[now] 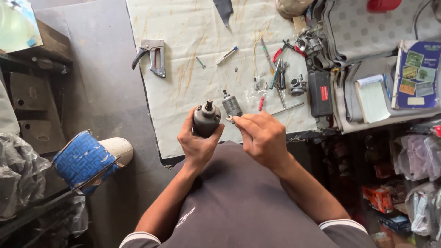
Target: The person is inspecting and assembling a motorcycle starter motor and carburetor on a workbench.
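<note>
My left hand (198, 143) wraps a dark cylindrical motor (206, 119) upright — shaft up — above the surface (183, 69) edge; my right hand (262, 138) pinches a small metal piece (229, 118) beside it.

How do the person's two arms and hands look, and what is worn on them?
Both hands, the left hand and the right hand, are bare, with no gloves, rings or watch visible. The forearms are bare too. Short dark grey sleeves with a white band at the hem cover the upper arms, part of a dark grey shirt.
</note>
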